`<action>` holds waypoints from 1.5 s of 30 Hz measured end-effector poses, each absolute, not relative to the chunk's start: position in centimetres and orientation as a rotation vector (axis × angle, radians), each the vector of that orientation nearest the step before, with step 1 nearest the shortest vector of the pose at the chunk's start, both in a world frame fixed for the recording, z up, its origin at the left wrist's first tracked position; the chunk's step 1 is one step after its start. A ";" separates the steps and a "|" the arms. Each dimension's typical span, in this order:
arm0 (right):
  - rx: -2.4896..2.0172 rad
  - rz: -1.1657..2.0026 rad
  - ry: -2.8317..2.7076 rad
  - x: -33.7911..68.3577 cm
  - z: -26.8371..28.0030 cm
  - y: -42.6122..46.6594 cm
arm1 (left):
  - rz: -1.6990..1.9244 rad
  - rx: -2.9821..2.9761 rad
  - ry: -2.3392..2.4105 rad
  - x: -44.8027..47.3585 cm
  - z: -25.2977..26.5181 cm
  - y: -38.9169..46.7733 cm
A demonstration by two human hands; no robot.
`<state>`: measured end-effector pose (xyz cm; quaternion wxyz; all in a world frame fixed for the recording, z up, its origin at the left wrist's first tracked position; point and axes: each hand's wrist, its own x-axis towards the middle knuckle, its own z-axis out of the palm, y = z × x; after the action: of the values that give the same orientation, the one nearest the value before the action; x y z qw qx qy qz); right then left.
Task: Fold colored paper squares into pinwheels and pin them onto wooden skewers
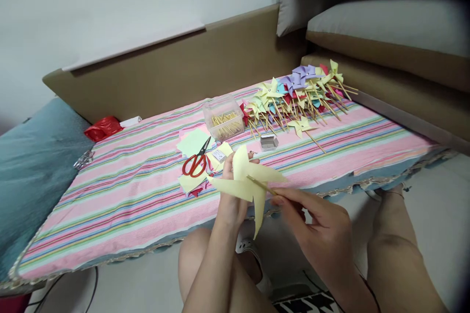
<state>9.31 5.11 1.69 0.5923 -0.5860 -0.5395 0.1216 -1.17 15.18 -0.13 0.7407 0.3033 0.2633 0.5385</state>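
Note:
A pale yellow paper pinwheel (241, 185) is held up in front of me, its back and wooden stick (265, 186) turned towards me. The thumb and fingers of my right hand (323, 234) pinch the stick near its lower end. Behind the paper blades, my left hand (232, 205) is closed at the pinwheel's far side. Most of its fingers are hidden by the blades. Beyond the hands lie red-handled scissors (195, 164), resting on coloured paper squares (194, 142). A small white box (219, 155) sits beside the scissors.
A clear plastic box (224, 117) holds short wooden sticks. Many pinwheels (293, 88) are heaped at the back right, with one yellow pinwheel (301, 127) lying in front. An open grey box (269, 143) is nearby. Cushions (385, 27) stack right; a red bag (104, 128) lies left.

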 end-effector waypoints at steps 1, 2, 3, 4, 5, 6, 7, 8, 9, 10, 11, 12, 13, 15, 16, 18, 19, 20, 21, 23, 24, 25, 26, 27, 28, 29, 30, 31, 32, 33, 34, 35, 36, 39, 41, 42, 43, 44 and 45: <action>-1.380 0.268 -1.231 9.4 1.4 5.2 | 1.187 0.671 0.584 -1.3 -0.2 15.2; -1.397 0.259 -1.209 9.6 1.2 5.3 | 1.196 0.667 0.575 -1.4 -0.2 15.2; -1.415 0.255 -1.193 9.7 0.9 5.4 | 1.200 0.658 0.550 -1.5 -0.2 15.2; -1.432 0.250 -1.178 9.8 0.7 5.5 | 1.203 0.651 0.516 -1.6 -0.1 15.2; -1.447 0.246 -1.169 9.9 0.5 5.6 | 1.202 0.655 0.485 -1.6 -0.1 15.1; -1.460 0.241 -1.162 10.0 0.3 5.7 | 1.199 0.673 0.467 -1.7 0.0 15.1; -1.469 0.236 -1.156 10.1 0.1 5.7 | 1.201 0.705 0.467 -1.7 -0.1 15.1; -1.477 0.233 -1.153 10.1 0.0 5.8 | 1.206 0.744 0.486 -1.6 -0.1 15.0; -1.483 0.233 -1.152 10.2 -0.1 5.9 | 1.209 0.785 0.518 -1.5 -0.2 15.0; -1.489 0.235 -1.156 10.1 -0.2 5.9 | 1.210 0.818 0.553 -1.4 -0.4 14.9; -1.494 0.239 -1.163 10.1 -0.2 6.0 | 1.205 0.841 0.582 -1.3 -0.5 14.8; -1.495 0.238 -1.169 10.1 -0.3 6.0 | 1.200 0.849 0.599 -1.2 -0.7 14.7; -1.496 0.235 -1.177 10.1 -0.4 6.0 | 1.195 0.850 0.604 -1.1 -0.8 14.6; -1.495 0.221 -1.192 10.0 -0.5 6.1 | 1.193 0.842 0.598 -1.0 -0.8 14.5; -1.497 0.215 -1.195 10.0 -0.5 6.1 | 1.197 0.839 0.598 -1.0 -0.8 14.5; -1.500 0.210 -1.199 9.9 -0.6 6.1 | 1.210 0.839 0.605 -1.0 -0.8 14.5; -1.500 0.208 -1.197 9.9 -0.6 6.1 | 1.214 0.840 0.611 -1.0 -0.7 14.5; -1.498 0.205 -1.195 9.9 -0.6 6.1 | 1.217 0.839 0.617 -1.0 -0.7 14.6; -1.493 0.199 -1.193 9.8 -0.7 6.1 | 1.218 0.838 0.624 -1.0 -0.7 14.6; -1.485 0.182 -1.193 9.8 -0.7 6.2 | 1.221 0.842 0.637 -1.0 -0.7 14.7; -1.483 0.176 -1.194 9.8 -0.7 6.2 | 1.224 0.846 0.642 -1.0 -0.7 14.7; -1.483 0.173 -1.196 9.7 -0.7 6.1 | 1.228 0.850 0.643 -1.0 -0.8 14.7; -1.483 0.171 -1.197 9.7 -0.7 6.1 | 1.230 0.853 0.638 -1.0 -0.8 14.7; -1.481 0.169 -1.199 9.7 -0.7 6.1 | 1.231 0.853 0.631 -1.0 -0.9 14.6; -1.480 0.170 -1.202 9.7 -0.7 6.1 | 1.232 0.851 0.624 -1.0 -0.9 14.6; -1.478 0.169 -1.207 9.6 -0.7 6.1 | 1.234 0.847 0.618 -1.0 -0.9 14.6; -1.476 0.164 -1.211 9.6 -0.7 6.1 | 1.237 0.842 0.616 -1.0 -0.9 14.6; -1.473 0.159 -1.217 9.6 -0.6 6.1 | 1.238 0.837 0.618 -1.0 -1.0 14.5; -1.470 0.155 -1.221 9.6 -0.6 6.1 | 1.239 0.832 0.621 -1.0 -1.0 14.5; -1.466 0.152 -1.224 9.6 -0.6 6.1 | 1.240 0.828 0.625 -1.0 -1.0 14.5; -1.465 0.154 -1.225 9.6 -0.6 6.1 | 1.238 0.825 0.628 -1.1 -1.0 14.5; -1.462 0.157 -1.226 9.6 -0.6 6.1 | 1.235 0.824 0.629 -1.1 -0.9 14.5; -1.461 0.161 -1.223 9.6 -0.6 6.1 | 1.234 0.824 0.629 -1.1 -0.9 14.5; -1.467 0.180 -1.208 9.6 -0.7 6.2 | 1.235 0.817 0.621 -1.0 -0.8 14.5; -1.469 0.216 -1.188 9.6 -0.7 6.2 | 1.231 0.805 0.620 -1.0 -0.8 14.5; -1.468 0.247 -1.177 9.6 -0.8 6.2 | 1.225 0.800 0.624 -1.0 -0.7 14.5; -1.465 0.280 -1.166 9.6 -0.8 6.2 | 1.217 0.795 0.630 -1.0 -0.7 14.5; -1.463 0.317 -1.155 9.6 -0.8 6.3 | 1.212 0.792 0.638 -0.9 -0.8 14.5; -1.463 0.353 -1.148 9.6 -0.8 6.3 | 1.210 0.788 0.646 -0.9 -0.8 14.5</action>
<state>9.63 6.30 -0.84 0.5846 -0.6271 -0.4920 0.1513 -0.95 14.52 -0.79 0.7032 0.3541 0.2904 0.5439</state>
